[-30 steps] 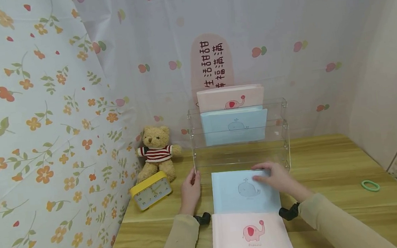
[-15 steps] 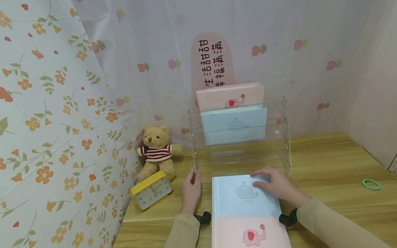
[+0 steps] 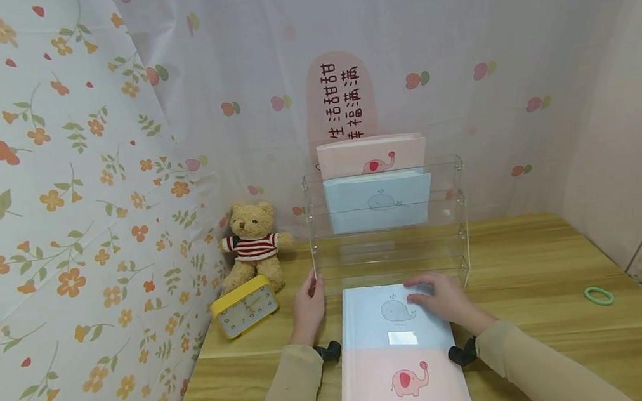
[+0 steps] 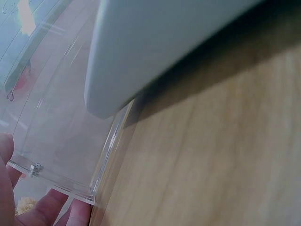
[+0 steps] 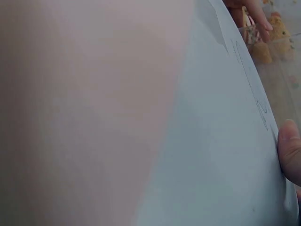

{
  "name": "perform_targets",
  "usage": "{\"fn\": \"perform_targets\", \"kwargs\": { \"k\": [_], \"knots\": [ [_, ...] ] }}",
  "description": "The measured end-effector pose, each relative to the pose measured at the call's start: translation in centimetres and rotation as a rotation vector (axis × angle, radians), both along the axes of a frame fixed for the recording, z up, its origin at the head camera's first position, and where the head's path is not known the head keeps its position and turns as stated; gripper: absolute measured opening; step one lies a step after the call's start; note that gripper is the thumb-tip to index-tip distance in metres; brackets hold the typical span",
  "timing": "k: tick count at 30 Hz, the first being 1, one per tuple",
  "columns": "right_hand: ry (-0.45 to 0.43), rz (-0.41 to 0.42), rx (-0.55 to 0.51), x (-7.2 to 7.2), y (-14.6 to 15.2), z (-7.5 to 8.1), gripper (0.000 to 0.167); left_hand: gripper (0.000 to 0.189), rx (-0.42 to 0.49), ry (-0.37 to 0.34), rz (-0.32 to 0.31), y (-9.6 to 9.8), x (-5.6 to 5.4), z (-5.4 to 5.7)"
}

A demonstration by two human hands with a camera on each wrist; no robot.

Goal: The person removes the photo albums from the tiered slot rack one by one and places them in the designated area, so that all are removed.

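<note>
Spreading across the lower half of the head view, the wooden surface [image 3: 534,284] carries a clear acrylic rack [image 3: 386,220] with stepped tiers. Two notebooks already stand in its rear tiers: a pink elephant notebook [image 3: 371,156] at the back and a blue whale notebook [image 3: 378,202] in front of it, so that much looks done. The front tiers hold nothing, and two more notebooks lie flat before the rack: a second blue whale book [image 3: 377,323] overlapping a second pink elephant book [image 3: 400,384] nearer the person, so both are apparently still to be stood up. The right hand [image 3: 444,298] rests on the flat blue cover with fingers fairly straight, pressing rather than clasping. The left hand [image 3: 309,306] touches the rack's front left corner, fingers relaxed. Beside the rack sit a teddy bear [image 3: 253,244] and a yellow clock [image 3: 244,308]; a green ring [image 3: 599,296] lies far right.
</note>
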State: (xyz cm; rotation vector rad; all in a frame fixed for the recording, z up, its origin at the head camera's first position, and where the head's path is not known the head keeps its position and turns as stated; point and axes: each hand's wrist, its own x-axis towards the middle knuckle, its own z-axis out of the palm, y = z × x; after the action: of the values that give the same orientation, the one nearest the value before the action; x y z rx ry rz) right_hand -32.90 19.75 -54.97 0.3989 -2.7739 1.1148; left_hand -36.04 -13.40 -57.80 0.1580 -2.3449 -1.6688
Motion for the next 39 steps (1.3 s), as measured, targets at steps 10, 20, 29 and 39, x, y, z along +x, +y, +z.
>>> {"fn": "perform_targets", "kwargs": {
  "k": [10,20,29,39],
  "knots": [
    [-0.011,0.010,0.037,-0.2,0.2,-0.3,0.029,0.054,0.004,0.006,-0.006,0.0,-0.1,0.0],
    [-0.036,0.043,0.161,0.4,-0.3,0.0,0.029,0.055,-0.003,0.000,-0.006,0.0,0.0,0.1],
    [-0.016,0.049,0.288,0.8,-0.5,0.2,0.030,0.057,-0.009,0.010,0.000,0.0,-0.1,-0.2],
    [0.057,-0.048,0.292,0.9,-0.9,2.2,0.018,0.048,-0.023,0.007,0.009,0.2,-0.2,-0.2]
  ]
}}
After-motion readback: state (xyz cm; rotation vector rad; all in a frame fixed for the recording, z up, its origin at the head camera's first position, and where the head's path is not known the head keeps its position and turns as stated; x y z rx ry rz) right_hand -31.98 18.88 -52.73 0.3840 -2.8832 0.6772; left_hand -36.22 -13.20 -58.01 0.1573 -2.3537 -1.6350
